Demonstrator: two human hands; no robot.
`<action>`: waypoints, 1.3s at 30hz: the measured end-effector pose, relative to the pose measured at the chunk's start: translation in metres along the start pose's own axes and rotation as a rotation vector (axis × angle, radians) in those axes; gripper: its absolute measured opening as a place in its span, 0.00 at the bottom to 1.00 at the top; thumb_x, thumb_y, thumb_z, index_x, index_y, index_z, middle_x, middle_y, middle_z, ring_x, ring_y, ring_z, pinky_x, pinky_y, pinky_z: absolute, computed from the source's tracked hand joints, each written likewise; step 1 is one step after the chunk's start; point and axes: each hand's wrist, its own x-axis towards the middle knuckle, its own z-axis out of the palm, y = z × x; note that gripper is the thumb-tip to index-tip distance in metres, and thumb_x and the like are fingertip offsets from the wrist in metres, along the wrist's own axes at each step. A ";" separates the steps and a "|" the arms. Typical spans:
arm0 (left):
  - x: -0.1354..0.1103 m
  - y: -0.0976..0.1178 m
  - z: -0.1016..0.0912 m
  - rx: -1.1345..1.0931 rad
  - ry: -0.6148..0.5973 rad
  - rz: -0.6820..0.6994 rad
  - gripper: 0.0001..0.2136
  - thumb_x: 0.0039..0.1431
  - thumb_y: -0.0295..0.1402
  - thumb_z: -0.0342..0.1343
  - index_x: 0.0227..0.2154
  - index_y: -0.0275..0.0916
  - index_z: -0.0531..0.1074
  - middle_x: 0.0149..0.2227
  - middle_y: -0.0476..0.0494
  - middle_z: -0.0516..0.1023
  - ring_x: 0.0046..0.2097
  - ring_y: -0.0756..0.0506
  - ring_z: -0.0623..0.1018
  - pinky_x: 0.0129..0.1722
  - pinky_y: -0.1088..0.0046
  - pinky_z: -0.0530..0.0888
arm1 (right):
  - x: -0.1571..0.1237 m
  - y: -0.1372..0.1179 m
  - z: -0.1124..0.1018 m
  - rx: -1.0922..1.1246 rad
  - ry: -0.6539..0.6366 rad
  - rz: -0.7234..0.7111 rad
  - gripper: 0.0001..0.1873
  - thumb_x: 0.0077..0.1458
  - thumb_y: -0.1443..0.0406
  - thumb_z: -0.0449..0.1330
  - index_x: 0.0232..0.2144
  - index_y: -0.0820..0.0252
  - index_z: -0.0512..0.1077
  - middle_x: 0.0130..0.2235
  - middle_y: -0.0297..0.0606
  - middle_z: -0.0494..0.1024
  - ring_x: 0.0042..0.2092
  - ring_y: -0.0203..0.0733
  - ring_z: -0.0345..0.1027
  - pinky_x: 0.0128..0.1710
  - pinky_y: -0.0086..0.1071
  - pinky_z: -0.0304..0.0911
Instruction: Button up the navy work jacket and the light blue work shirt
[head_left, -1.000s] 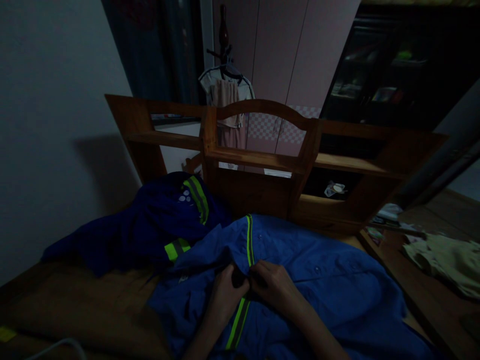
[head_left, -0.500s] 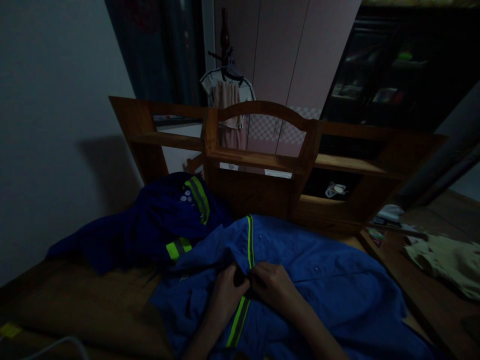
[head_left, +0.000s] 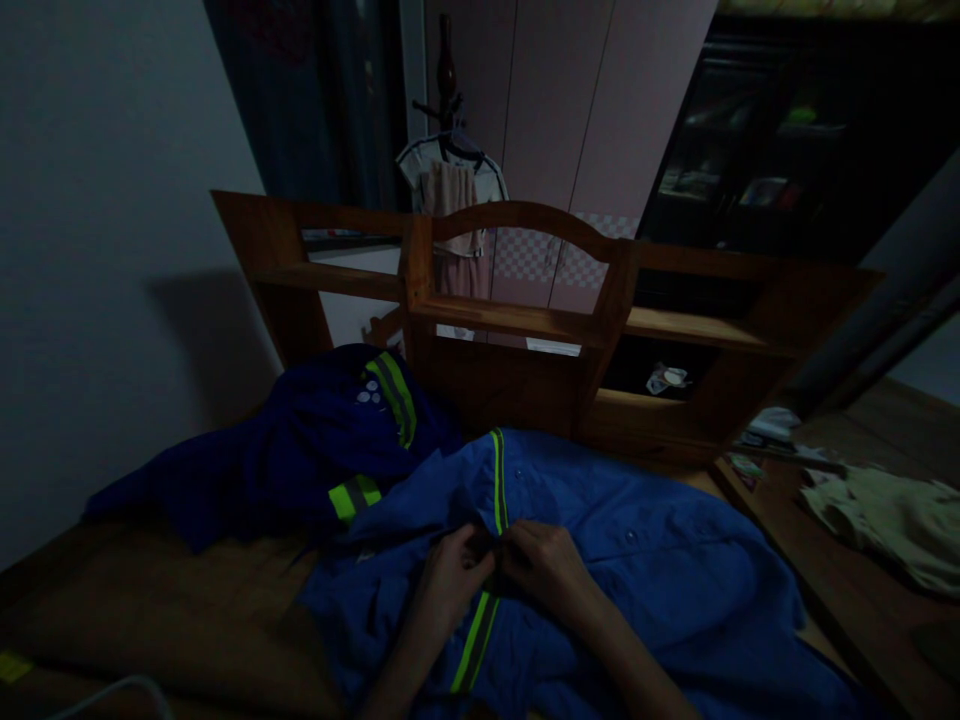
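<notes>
The left hand and right hand pinch the blue jacket at its striped front — fingers drawn narrow. A darker jacket lies beside it; beyond, a white object shows in a lower opening of the wooden shelf — inside or behind, unclear.

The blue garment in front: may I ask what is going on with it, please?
A person has both hands on the lighter blue garment, which lies spread out. The left hand and right hand are close together at its yellow-green strip, fingers bent; it is too dark to tell what exactly they pinch. A darker blue garment lies bunched to the left, touched by neither hand.
</notes>
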 end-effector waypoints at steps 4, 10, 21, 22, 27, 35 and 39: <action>-0.001 0.001 -0.001 -0.035 -0.010 -0.005 0.10 0.49 0.31 0.58 0.35 0.36 0.74 0.38 0.40 0.81 0.38 0.44 0.80 0.37 0.74 0.74 | -0.001 -0.001 -0.003 0.022 -0.004 0.007 0.06 0.51 0.73 0.56 0.32 0.59 0.69 0.30 0.33 0.74 0.32 0.34 0.68 0.32 0.25 0.54; -0.003 -0.003 0.001 -0.026 0.031 0.016 0.11 0.48 0.30 0.57 0.37 0.35 0.75 0.38 0.39 0.81 0.38 0.43 0.80 0.39 0.71 0.75 | -0.003 -0.009 -0.016 0.132 -0.012 0.024 0.04 0.53 0.66 0.58 0.34 0.58 0.68 0.32 0.33 0.74 0.33 0.35 0.68 0.32 0.24 0.55; -0.004 -0.003 0.000 0.048 0.045 0.030 0.10 0.46 0.28 0.57 0.35 0.35 0.76 0.35 0.41 0.81 0.38 0.43 0.80 0.38 0.72 0.74 | -0.002 -0.009 -0.015 0.150 -0.017 0.072 0.02 0.53 0.66 0.59 0.31 0.59 0.69 0.31 0.32 0.74 0.32 0.34 0.68 0.32 0.24 0.54; -0.003 -0.003 0.000 0.052 0.041 0.040 0.10 0.47 0.28 0.57 0.34 0.35 0.75 0.35 0.41 0.81 0.38 0.43 0.80 0.38 0.72 0.74 | -0.002 -0.009 -0.014 0.147 -0.019 0.076 0.02 0.52 0.67 0.59 0.31 0.59 0.69 0.30 0.32 0.73 0.32 0.34 0.68 0.31 0.24 0.54; -0.003 -0.004 0.000 0.082 0.035 0.049 0.08 0.47 0.28 0.57 0.33 0.36 0.75 0.34 0.42 0.81 0.37 0.43 0.80 0.37 0.73 0.74 | -0.001 -0.006 -0.012 0.147 -0.028 0.086 0.03 0.52 0.69 0.58 0.32 0.59 0.69 0.31 0.32 0.74 0.32 0.34 0.68 0.32 0.24 0.54; -0.002 0.000 0.002 0.015 0.004 0.036 0.12 0.49 0.29 0.57 0.40 0.37 0.73 0.39 0.40 0.80 0.40 0.44 0.79 0.38 0.73 0.74 | -0.001 -0.006 -0.011 0.173 -0.030 0.113 0.05 0.55 0.71 0.55 0.35 0.59 0.68 0.33 0.34 0.74 0.34 0.35 0.69 0.33 0.24 0.56; -0.002 -0.001 0.002 -0.033 0.005 0.013 0.15 0.49 0.29 0.57 0.43 0.36 0.72 0.40 0.39 0.80 0.41 0.44 0.79 0.39 0.72 0.74 | -0.002 -0.010 -0.016 0.215 -0.033 0.146 0.02 0.56 0.68 0.55 0.35 0.59 0.67 0.32 0.34 0.74 0.33 0.35 0.68 0.31 0.25 0.56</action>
